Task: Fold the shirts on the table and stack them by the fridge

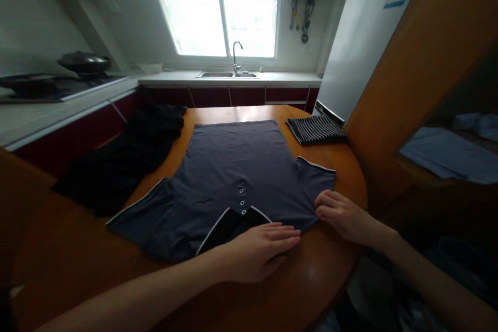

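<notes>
A dark grey polo shirt (237,155) is spread on the wooden table, front up, its hem toward the window and its collar toward me. White piping edges the black collar (221,228) and both sleeves; several buttons run down the placket. My left hand (264,249) lies flat, fingers stretched to the right, over the collar's right side and the shoulder. At the shirt's right sleeve, my right hand (338,212) has its fingers curled and pinched at the fabric edge. The fingertips partly hide what they hold.
Black clothing (132,155) lies in a heap on the table's left. A folded black-and-white striped cloth (317,129) is at the far right. Beyond the table (311,270) are a counter with a sink (218,74), a stove with a pan (83,62), and a fridge (358,36).
</notes>
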The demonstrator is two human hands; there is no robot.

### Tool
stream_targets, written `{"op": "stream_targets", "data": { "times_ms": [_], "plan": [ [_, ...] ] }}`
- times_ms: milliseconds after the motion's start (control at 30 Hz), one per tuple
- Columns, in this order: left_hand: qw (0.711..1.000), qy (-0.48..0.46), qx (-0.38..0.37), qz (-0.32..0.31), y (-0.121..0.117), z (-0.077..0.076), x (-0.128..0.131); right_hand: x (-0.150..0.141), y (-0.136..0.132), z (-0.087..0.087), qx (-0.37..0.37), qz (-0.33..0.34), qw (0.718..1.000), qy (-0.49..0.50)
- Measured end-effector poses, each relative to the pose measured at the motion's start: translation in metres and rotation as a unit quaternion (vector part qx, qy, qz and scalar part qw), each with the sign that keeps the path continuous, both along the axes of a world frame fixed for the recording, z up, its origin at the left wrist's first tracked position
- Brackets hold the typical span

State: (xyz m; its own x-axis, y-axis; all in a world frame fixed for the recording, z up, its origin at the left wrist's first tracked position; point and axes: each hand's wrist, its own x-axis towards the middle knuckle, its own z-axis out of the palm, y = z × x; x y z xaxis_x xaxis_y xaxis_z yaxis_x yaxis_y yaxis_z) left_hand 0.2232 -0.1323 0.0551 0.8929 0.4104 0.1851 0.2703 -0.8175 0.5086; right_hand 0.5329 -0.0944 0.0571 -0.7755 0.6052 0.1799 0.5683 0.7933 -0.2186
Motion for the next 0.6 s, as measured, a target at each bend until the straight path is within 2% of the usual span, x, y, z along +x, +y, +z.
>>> {"op": "stream_targets", "data": {
  "times_ms": [100,167,267,367,433,533,600],
  "plan": [
    [1.0,-0.006,-0.007,-0.01,0.001,0.0,-0.001,-0.001,0.006,0.012,-0.063,0.013,0.998,0.022],
    [1.0,-0.005,-0.005,-0.018,0.002,0.0,-0.001,-0.011,0.019,0.013,-0.044,-0.022,0.997,0.066],
    [1.0,-0.007,-0.002,-0.022,0.002,0.0,0.0,-0.046,0.045,0.003,0.014,-0.095,0.99,0.108],
    [1.0,-0.006,0.002,-0.017,0.001,0.001,0.0,-0.084,0.069,-0.014,0.006,-0.101,0.994,0.035],
    [1.0,0.001,0.003,-0.015,0.0,0.001,0.0,-0.097,0.082,-0.026,-0.018,-0.139,0.99,-0.032],
    [1.0,0.008,0.006,-0.014,-0.001,-0.001,0.0,-0.092,0.1,-0.038,-0.036,-0.244,0.965,-0.094],
    [1.0,0.002,0.012,-0.013,-0.001,-0.004,0.0,-0.084,0.109,-0.041,-0.022,-0.313,0.943,-0.107]
  ]
}}
